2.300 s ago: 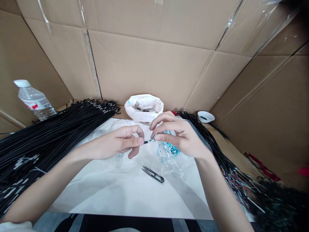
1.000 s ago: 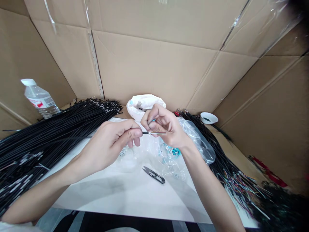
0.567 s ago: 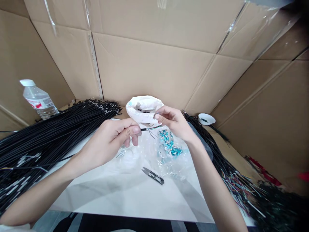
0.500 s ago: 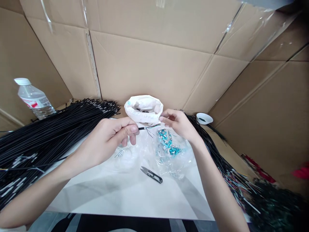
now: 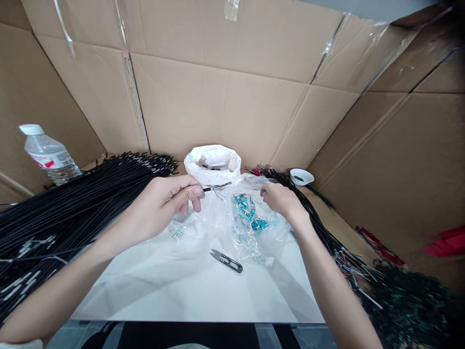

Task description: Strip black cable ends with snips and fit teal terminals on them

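My left hand (image 5: 176, 198) pinches a thin black cable (image 5: 208, 189) near its stripped end. Several fine coloured wires (image 5: 220, 186) fan out from that end, pointing right. On the right, my right hand (image 5: 281, 198) has its fingers curled together at the upper edge of a clear plastic bag (image 5: 250, 247); what the fingertips hold, if anything, is hidden. Small teal and metallic pieces (image 5: 249, 211) lie in this bag. Below both hands, a pair of black thread snips (image 5: 225, 261) rests on the white tabletop (image 5: 189, 295).
Behind the hands stands a white bag (image 5: 212, 172) with dark bits inside. Black cables (image 5: 90, 194) are heaped at left beside a water bottle (image 5: 51, 155). More cables (image 5: 312, 213) and a small white bowl (image 5: 301, 177) lie at right. Cardboard walls (image 5: 225, 97) surround the table.
My right hand has moved away from the wire ends, right and down to the clear bag, its fingers now curled in. My left hand still holds the cable. The view has shifted slightly.
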A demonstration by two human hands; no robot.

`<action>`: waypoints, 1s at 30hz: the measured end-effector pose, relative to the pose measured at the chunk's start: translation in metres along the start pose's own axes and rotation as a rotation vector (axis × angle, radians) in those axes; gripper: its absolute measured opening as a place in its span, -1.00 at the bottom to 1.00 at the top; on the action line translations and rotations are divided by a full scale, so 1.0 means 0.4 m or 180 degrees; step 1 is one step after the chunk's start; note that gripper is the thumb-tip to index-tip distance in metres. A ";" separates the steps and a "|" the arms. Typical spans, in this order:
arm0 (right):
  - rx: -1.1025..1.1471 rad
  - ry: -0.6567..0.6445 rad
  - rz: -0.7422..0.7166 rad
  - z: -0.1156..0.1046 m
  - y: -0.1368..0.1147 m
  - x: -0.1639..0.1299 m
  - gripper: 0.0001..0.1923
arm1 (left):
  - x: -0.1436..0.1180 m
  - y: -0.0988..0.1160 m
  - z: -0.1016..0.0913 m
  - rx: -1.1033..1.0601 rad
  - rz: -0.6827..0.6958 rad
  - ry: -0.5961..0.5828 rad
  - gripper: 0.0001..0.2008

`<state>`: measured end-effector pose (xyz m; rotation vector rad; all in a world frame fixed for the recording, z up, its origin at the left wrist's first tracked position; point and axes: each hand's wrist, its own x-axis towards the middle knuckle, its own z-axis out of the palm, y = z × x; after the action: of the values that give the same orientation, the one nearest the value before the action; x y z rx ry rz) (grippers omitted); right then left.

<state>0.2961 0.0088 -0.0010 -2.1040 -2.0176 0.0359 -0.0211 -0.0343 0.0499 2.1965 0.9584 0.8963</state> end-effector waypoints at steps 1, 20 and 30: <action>0.0050 0.0107 0.0060 -0.014 -0.018 -0.014 -0.73 | 0.000 0.001 0.002 0.0066 0.0022 -0.0036 -0.65; 0.3113 -0.1695 -0.1648 -0.007 -0.176 -0.186 -0.66 | -0.021 -0.017 0.098 0.1889 0.1100 -0.0702 -0.55; 0.4738 -0.0524 0.0004 -0.004 -0.077 -0.173 -0.60 | -0.291 0.024 -0.017 -0.1408 0.0489 0.0295 -0.18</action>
<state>0.2624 -0.0588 -0.0032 -1.0766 -1.2091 1.2677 -0.0826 -0.1295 0.0206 1.8767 0.5664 1.1652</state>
